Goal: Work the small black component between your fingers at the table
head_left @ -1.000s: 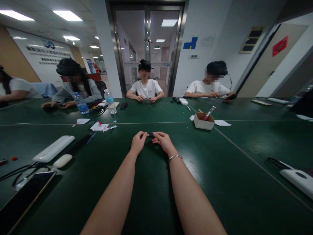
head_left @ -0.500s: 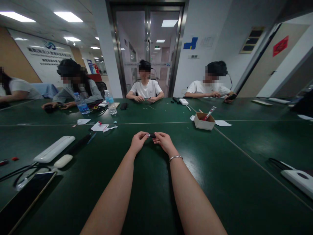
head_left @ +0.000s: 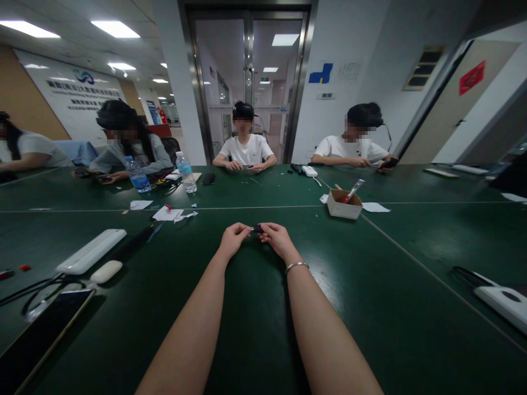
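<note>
Just above the middle of the green table (head_left: 255, 307), my two hands meet around a small black piece with a silvery end (head_left: 257, 229), which resembles a USB stick; its exact kind is too small to make out. My left hand (head_left: 235, 238) pinches the silvery end between thumb and fingertips. The black body sits in the closed fingers of my right hand (head_left: 276, 239), whose wrist wears a silver bangle (head_left: 297, 266). Fingertips hide parts of the piece at both ends.
Left of my arms lie a phone (head_left: 45, 337), a white power bank (head_left: 91, 251), a white rounded case (head_left: 106, 271) and dark cables. Ahead stand a cardboard box (head_left: 344, 208), paper scraps (head_left: 168, 213) and water bottles (head_left: 186, 173). Several people sit across the table. A white device (head_left: 504, 304) lies right.
My hands stay almost in place, still holding the small black piece, with only a tiny shift at the fingertips. Across the table, the hands of the person at left have moved slightly.
</note>
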A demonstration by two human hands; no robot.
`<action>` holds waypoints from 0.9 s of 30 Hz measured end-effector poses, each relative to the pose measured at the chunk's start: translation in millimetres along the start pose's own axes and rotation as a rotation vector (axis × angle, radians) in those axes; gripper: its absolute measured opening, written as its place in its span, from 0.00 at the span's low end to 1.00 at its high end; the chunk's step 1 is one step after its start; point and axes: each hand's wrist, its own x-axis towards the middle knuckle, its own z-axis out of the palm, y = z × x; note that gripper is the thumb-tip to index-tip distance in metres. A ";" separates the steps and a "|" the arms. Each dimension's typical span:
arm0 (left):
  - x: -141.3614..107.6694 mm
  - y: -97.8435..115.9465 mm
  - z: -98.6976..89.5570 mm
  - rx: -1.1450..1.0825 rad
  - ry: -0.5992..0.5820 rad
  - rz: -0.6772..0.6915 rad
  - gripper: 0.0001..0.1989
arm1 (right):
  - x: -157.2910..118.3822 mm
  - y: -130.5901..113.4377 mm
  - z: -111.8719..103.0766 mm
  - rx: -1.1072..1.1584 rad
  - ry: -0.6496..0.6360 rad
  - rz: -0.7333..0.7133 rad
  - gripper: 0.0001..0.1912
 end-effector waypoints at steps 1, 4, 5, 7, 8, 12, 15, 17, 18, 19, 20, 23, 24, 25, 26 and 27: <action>-0.1 -0.2 -0.3 0.000 -0.009 0.007 0.17 | 0.2 0.0 -0.1 0.001 0.004 0.000 0.15; -1.1 0.2 -0.7 -0.021 -0.038 0.035 0.15 | 0.2 -0.7 0.2 0.004 0.017 0.008 0.17; -1.4 0.3 -0.6 -0.035 -0.048 0.047 0.14 | 0.1 -1.1 0.4 0.005 0.023 0.010 0.18; -1.7 0.0 0.0 -0.059 -0.060 0.070 0.14 | -0.1 -1.8 1.1 0.004 0.031 0.013 0.19; -1.6 -0.4 0.5 -0.064 -0.055 0.079 0.14 | -0.2 -2.0 1.4 0.004 0.036 0.012 0.19; -0.6 -2.4 1.4 -0.044 -0.011 0.100 0.13 | 0.3 -1.7 1.7 -0.002 0.057 0.026 0.20; 0.2 -3.6 0.7 -0.047 -0.002 0.095 0.13 | 1.0 -0.7 0.9 -0.008 0.046 0.034 0.20; 0.5 -4.3 0.0 -0.054 -0.003 0.092 0.12 | 0.9 -0.5 0.6 -0.008 0.032 0.030 0.20; 0.7 -4.7 -0.2 -0.055 -0.006 0.095 0.12 | 0.6 -0.6 0.7 -0.006 0.026 0.027 0.19; 0.8 -4.9 -0.3 -0.055 -0.007 0.100 0.13 | 0.3 -0.8 0.9 -0.002 0.022 0.024 0.19; 1.0 -5.1 -0.3 -0.056 -0.003 0.108 0.13 | -0.1 -1.0 1.2 0.004 0.018 0.021 0.18; 1.2 -4.9 0.3 -0.061 0.012 0.133 0.14 | -1.0 -1.6 2.3 0.014 0.012 0.017 0.18; 1.2 -4.5 0.5 -0.063 0.013 0.137 0.14 | -1.1 -1.6 2.5 0.014 0.012 0.017 0.17; 1.1 -3.9 0.7 -0.065 0.009 0.137 0.14 | -1.1 -1.5 2.5 0.012 0.011 0.018 0.17; 0.9 -3.1 0.8 -0.066 0.002 0.131 0.13 | -1.1 -1.4 2.3 0.011 0.008 0.020 0.17; 0.6 -2.1 0.9 -0.066 -0.002 0.121 0.13 | -1.0 -1.2 2.1 0.011 0.004 0.023 0.17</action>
